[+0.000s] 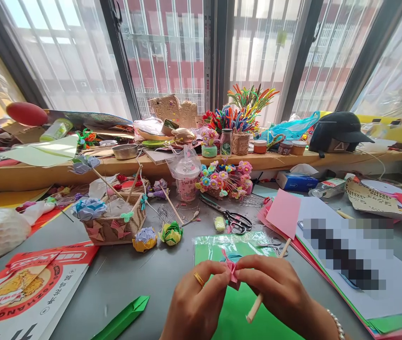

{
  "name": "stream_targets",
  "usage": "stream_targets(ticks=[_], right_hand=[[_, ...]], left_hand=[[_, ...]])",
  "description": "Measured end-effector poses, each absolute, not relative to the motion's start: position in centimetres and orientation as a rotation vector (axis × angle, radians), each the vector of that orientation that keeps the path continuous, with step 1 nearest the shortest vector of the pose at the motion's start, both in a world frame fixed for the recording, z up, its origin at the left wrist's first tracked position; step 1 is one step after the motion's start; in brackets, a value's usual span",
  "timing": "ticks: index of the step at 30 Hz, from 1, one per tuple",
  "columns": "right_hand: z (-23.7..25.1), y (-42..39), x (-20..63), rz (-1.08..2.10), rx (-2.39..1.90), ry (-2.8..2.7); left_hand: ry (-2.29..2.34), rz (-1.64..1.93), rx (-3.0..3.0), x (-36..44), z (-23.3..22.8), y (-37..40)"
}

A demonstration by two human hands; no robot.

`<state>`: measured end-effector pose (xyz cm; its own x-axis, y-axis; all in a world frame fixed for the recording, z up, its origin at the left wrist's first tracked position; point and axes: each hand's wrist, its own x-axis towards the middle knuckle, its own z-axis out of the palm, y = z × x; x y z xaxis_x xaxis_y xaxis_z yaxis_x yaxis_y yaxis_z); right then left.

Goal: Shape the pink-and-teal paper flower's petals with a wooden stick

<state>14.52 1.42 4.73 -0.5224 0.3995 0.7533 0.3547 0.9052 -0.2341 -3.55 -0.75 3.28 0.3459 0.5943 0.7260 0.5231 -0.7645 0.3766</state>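
I pinch a small folded pink paper piece (231, 270) between the fingertips of both hands, low over the grey desk (144, 278) and the green paper sheet (236, 307). My left hand (195, 302) closes on its left side. My right hand (278, 293) closes on its right and also holds a thin wooden stick (257, 304), whose long axis slants from lower left to upper right, past the black-handled scissors (234, 219) further off.

- My grey table (144, 278) carries a green sheet (243, 316) at its near edge, under my hands.
- Scissors (234, 218) lie mid-table.
- A woven basket (114, 226) sits left of centre.
- A printed red bag (27, 288) covers the near-left corner.
- Coloured paper stack (381, 302) lies along the right edge.
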Motion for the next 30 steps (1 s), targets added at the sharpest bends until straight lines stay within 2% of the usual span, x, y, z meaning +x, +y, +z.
stream_targets(ticks=[5,13,20,30], right_hand=[[5.1,1.8,14.6,0.210,-0.570,-2.221],[4.4,1.7,14.7,0.053,-0.633,-2.238],[5.2,1.3,14.4,-0.182,-0.546,-2.187],[5.6,0.8,14.4,-0.248,-0.516,-2.213]], left_hand=[[1.053,1.385,2.532,-3.6,3.3,-0.6],[1.044,1.319,2.657,-3.6,3.8,-0.6],[1.020,1.410,2.860,-3.6,4.2,-0.8],[1.060,1.450,2.862,-3.7,4.4,-0.9]])
